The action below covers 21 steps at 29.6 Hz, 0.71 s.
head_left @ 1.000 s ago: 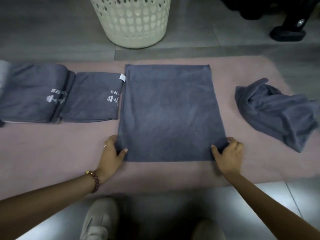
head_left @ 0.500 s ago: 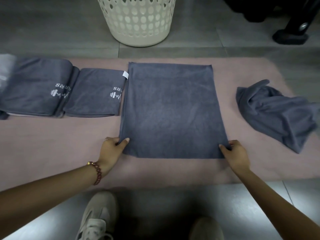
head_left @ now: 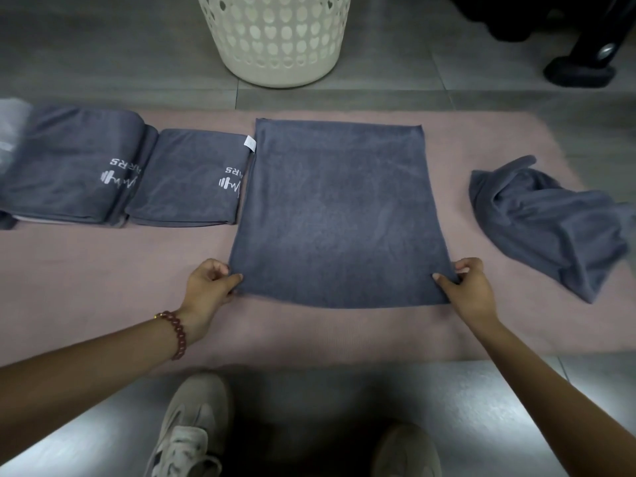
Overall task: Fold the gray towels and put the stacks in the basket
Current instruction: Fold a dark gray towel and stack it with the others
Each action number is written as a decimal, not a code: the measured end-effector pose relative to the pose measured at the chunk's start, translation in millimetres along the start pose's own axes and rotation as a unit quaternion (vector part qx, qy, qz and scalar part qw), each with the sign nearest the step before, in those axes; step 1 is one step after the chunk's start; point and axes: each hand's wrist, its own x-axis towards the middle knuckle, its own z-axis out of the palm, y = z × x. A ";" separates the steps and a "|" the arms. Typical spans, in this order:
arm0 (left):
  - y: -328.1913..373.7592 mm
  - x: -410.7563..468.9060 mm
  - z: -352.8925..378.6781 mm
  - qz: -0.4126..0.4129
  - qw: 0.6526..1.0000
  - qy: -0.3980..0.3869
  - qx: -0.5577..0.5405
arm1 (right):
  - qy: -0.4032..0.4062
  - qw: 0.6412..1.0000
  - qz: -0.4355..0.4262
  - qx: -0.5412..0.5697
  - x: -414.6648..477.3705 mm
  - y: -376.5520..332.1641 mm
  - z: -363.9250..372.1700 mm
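Note:
A gray towel lies flat in the middle of a pink mat. My left hand pinches its near left corner, thumb on top. My right hand pinches the near right corner the same way. Left of it lie a small folded gray towel with a white logo and a thicker stack of folded towels. A crumpled gray towel sits at the mat's right end. The cream perforated basket stands on the floor beyond the mat.
Gray floor tiles surround the mat. A black wheeled base stands at the far right. My shoes are at the mat's near edge. A pale blurred object shows at the far left.
Both hands shifted slightly along the near edge to the towel's corners and now pinch them. The towel itself stays flat.

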 end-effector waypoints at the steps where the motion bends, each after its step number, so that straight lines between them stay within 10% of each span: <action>1: 0.6 1.9 -0.1 -0.005 1.000 -0.015 0.000 | -0.006 1.000 -0.008 0.008 -0.6 -0.1 -0.3; 10: 0.8 3.5 -25.3 0.276 0.931 -0.117 0.210 | -0.039 0.994 -0.103 -0.028 6.7 1.1 -12.5; 17: -15.0 5.1 -20.6 0.133 0.955 -0.144 0.222 | -0.076 0.997 -0.016 0.024 12.1 5.3 -2.3; 21: -20.2 8.0 -25.1 0.221 0.893 -0.154 0.361 | -0.147 0.980 0.069 0.112 7.0 0.8 -11.3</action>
